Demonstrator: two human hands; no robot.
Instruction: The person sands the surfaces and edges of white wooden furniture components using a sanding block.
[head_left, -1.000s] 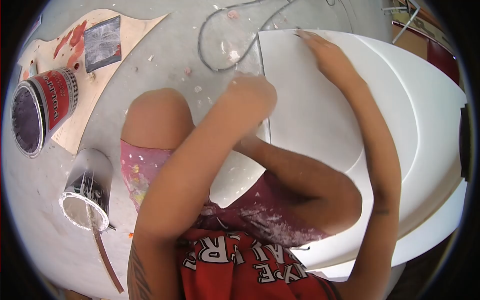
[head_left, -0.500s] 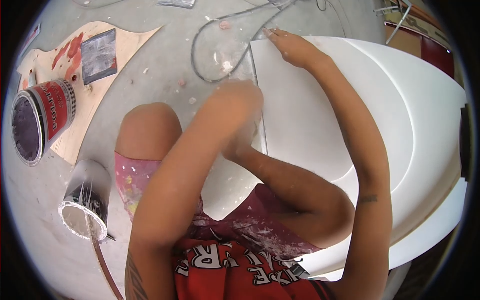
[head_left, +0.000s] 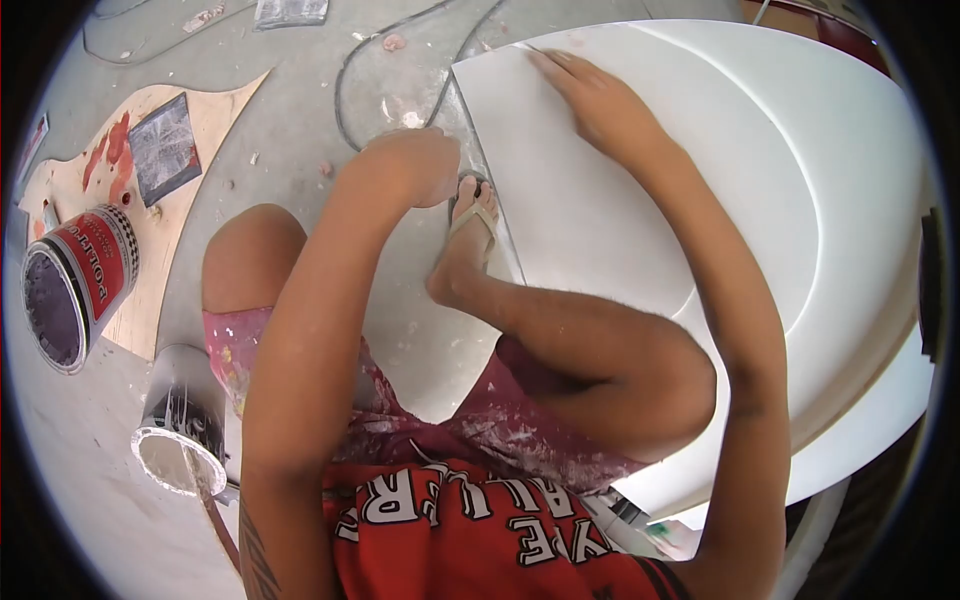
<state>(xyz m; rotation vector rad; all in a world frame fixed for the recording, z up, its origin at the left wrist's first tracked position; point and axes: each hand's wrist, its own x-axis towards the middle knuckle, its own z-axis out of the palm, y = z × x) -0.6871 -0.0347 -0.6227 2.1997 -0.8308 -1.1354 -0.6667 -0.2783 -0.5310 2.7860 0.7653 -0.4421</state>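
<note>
My right hand [head_left: 605,105] lies on the large white curved panel [head_left: 620,220], near its upper left corner. Its fingers are stretched out and flat against the smooth surface. To the left of the panel's straight edge, my left hand [head_left: 415,165] hangs over the floor, fingers curled in. Whatever those fingers may hold is hidden from above. Just right of that hand is my sandalled foot [head_left: 475,215], beside the panel edge.
On the left, an open red-labelled can [head_left: 85,285] stands by a stained wooden board [head_left: 150,240] with a dark sheet [head_left: 165,150] on it. A white-rimmed tin [head_left: 180,440] with a stick is nearer. A dark hose [head_left: 345,85] loops over the floor.
My left hand has drawn back from the panel edge, uncovering my foot. My right hand has come from the panel's corner a little farther onto its surface. The whole view has shifted slightly.
</note>
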